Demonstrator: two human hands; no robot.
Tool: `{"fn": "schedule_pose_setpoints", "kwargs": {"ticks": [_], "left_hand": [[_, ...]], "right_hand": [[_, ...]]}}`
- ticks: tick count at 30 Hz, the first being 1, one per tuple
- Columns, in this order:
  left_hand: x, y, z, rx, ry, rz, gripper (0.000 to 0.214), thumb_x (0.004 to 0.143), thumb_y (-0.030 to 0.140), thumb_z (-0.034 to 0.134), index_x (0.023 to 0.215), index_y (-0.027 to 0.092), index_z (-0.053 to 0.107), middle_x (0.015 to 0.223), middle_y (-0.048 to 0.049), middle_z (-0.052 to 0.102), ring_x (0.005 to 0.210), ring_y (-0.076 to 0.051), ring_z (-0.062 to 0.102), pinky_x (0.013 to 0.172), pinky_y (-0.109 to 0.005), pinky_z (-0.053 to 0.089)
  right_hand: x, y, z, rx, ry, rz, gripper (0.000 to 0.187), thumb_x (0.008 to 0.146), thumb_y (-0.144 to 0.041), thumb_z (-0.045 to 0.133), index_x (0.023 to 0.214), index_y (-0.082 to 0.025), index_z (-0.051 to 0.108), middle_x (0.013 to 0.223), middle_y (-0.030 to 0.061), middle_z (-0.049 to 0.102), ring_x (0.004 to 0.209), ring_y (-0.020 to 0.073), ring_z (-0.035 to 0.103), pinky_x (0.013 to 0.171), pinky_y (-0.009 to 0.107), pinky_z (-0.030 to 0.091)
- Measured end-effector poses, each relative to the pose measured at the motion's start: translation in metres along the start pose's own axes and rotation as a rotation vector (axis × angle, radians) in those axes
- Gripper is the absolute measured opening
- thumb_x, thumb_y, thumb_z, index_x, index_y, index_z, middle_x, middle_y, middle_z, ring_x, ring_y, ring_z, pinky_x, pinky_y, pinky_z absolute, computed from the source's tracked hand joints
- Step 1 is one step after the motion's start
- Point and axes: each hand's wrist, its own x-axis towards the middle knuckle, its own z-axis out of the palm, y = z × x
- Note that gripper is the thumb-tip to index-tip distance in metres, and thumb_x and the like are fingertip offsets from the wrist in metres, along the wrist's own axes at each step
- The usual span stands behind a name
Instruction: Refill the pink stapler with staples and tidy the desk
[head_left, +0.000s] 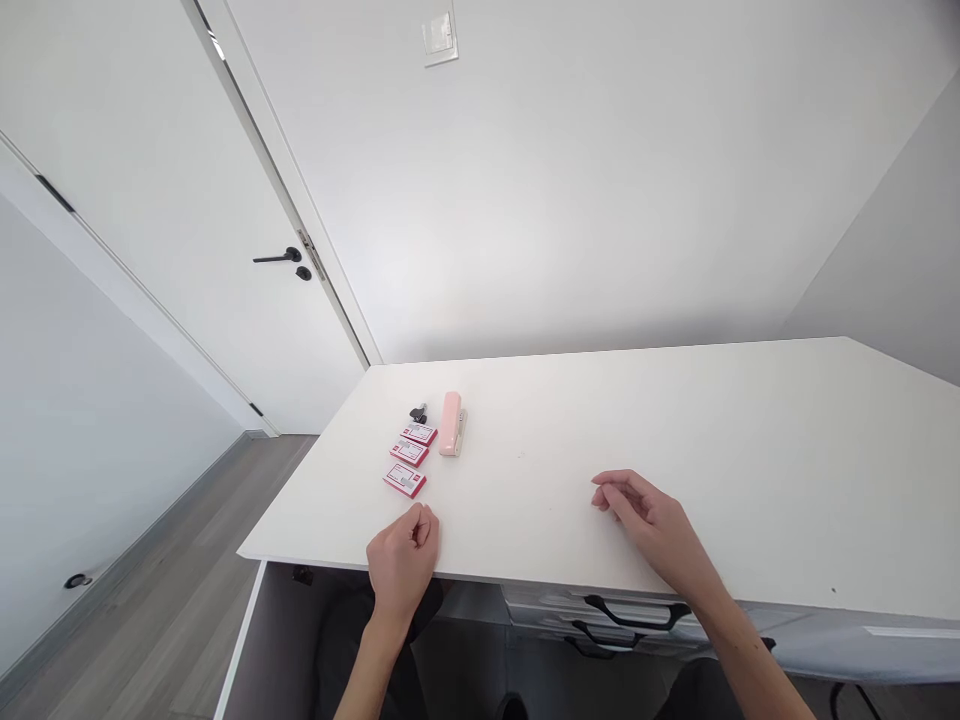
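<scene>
White desktop [720, 430] can steady our closed left hand [402, 558], red-and-white boxes [409, 453] just beyond; our right hand [651, 520] curls, fingertip contact unclear.

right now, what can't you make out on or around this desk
In the head view:
Fine print on the three red-and-white boxes: too small.
Exact kind of black-and-silver item beyond them: too small.
Palm of the left hand: hidden by its curled fingers.
Right end of the desk: cut off by the picture's right edge.

Left hand [403, 555] fisted, right hand [651, 522] (well apart) loosely curled
</scene>
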Motion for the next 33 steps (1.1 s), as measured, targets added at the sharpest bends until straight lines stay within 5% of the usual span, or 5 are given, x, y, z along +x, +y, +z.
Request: {"fn": "schedule_pose_setpoints", "kwargs": {"ticks": [7, 12, 18, 24, 33], "left_hand": [[0.007, 0.004, -0.008, -0.055, -0.079, 0.005, 0.041, 0.098, 0.03, 0.051, 0.065, 0.021, 0.028, 0.057, 0.0069, 0.026, 0.053, -0.011, 0.025, 0.056, -0.024, 0.028], [0.056, 0.02, -0.008, -0.052, -0.019, 0.061, 0.024, 0.098, 0.032, 0.053, 0.077, 0.024, 0.045, 0.072, 0.0012, 0.058, 0.069, -0.017, 0.054, 0.067, -0.028, 0.041], [0.13, 0.038, 0.021, 0.097, -0.28, -0.002, 0.032, 0.096, 0.042, 0.061, 0.117, 0.018, 0.056, 0.111, -0.0147, 0.073, 0.114, -0.035, 0.063, 0.102, -0.046, 0.042], [0.146, 0.052, 0.04, 0.169, -0.43, 0.002, 0.045, 0.098, 0.021, 0.054, 0.142, 0.011, 0.047, 0.105, -0.0182, 0.075, 0.114, -0.036, 0.068, 0.101, -0.045, 0.041], [0.123, 0.085, 0.02, -1.044, -0.68, -0.139, 0.052, 0.098, 0.055, 0.066, 0.138, 0.022, 0.059, 0.128, -0.0123, 0.073, 0.111, -0.026, 0.067, 0.09, -0.036, 0.048]], "right_hand": [[0.001, 0.004, 0.001, 0.017, -0.009, -0.011, 0.03, 0.1, -0.05, 0.054, 0.106, -0.026, 0.07, 0.094, 0.0061, 0.076, 0.092, 0.0239, 0.068, 0.084, 0.034, 0.054], [0.002, 0.006, 0.001, 0.032, -0.011, -0.022, 0.03, 0.099, -0.05, 0.054, 0.106, -0.025, 0.071, 0.094, 0.0064, 0.076, 0.091, 0.0238, 0.068, 0.085, 0.036, 0.054], [0.004, 0.006, 0.002, 0.053, -0.01, -0.029, 0.031, 0.099, -0.051, 0.054, 0.106, -0.026, 0.07, 0.094, 0.0062, 0.076, 0.091, 0.0238, 0.068, 0.086, 0.037, 0.053], [0.005, 0.005, 0.003, 0.063, -0.008, -0.05, 0.031, 0.098, -0.051, 0.054, 0.105, -0.025, 0.069, 0.092, 0.0065, 0.076, 0.09, 0.0244, 0.068, 0.085, 0.038, 0.052], [0.006, 0.008, 0.004, 0.081, -0.011, -0.064, 0.031, 0.1, -0.051, 0.054, 0.106, -0.025, 0.069, 0.091, 0.006, 0.076, 0.09, 0.0239, 0.069, 0.085, 0.038, 0.052]]}}
